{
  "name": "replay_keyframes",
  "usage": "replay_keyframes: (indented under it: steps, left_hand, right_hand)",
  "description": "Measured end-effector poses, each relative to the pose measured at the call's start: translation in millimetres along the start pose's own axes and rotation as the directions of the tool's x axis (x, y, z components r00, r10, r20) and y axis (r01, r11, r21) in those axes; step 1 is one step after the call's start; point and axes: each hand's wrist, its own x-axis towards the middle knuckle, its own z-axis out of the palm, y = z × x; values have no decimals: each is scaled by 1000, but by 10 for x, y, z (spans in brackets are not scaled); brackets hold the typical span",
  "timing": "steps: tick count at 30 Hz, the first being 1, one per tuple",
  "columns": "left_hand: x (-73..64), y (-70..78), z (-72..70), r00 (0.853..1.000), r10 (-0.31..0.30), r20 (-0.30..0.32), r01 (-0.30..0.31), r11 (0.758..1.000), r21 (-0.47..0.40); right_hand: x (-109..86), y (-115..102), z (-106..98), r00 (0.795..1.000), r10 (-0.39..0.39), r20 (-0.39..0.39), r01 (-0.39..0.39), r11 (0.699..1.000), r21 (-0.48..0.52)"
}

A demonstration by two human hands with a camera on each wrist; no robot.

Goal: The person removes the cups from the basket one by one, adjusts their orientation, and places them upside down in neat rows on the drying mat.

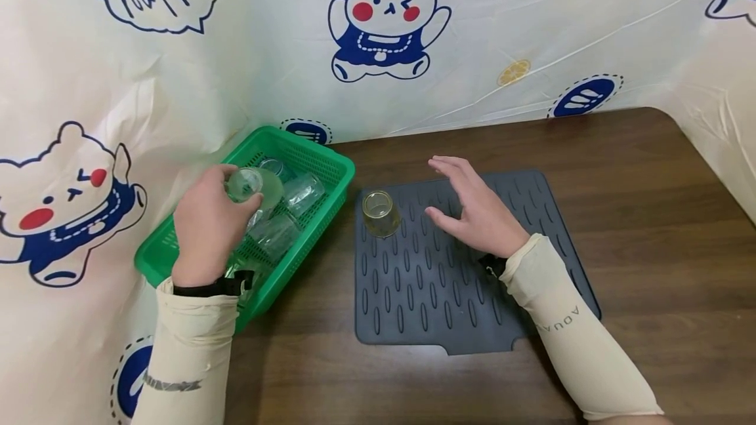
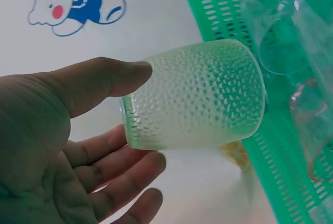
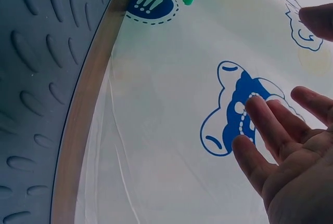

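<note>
My left hand (image 1: 209, 222) pinches a dimpled clear glass (image 2: 197, 99) between thumb and fingers, above the green basket (image 1: 313, 241). In the left wrist view the thumb lies on one side of this glass, near one end, and the fingertips on the other. Several clear glasses (image 1: 304, 193) lie in the basket; my left hand and forearm partly hide them. Over the grey drying mat (image 1: 413, 320) my right hand (image 1: 475, 215) hovers with fingers extended, holding nothing. To its left, a yellowish glass (image 1: 380, 215) stands on the mat's far left corner.
The basket stands at the table's left side, against a white curtain (image 1: 266, 38) printed with bears, which also runs along the back. Brown wooden table surface (image 1: 667, 248) shows around the mat, which has raised oval ridges and a notched near edge.
</note>
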Motion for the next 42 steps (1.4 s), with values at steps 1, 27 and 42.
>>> replay_keyframes:
  steps: [1, 27, 42]
  left_hand:
    - [1, 23, -3, 1000, 4, -17, -4, 1000, -7]
    - [-342, 918, 269, 943, 91, -320, -234, 864, -445]
    - [-436, 977, 398, 949, 122, -291, -254, 843, -474]
  right_hand:
    - [0, 4, -1, 1000, 2, -4, -2, 1000, 1]
    - [15, 61, 73, 989, 29, -144, -20, 998, 66]
    - [-1, 42, 32, 983, -11, -184, 26, 997, 74]
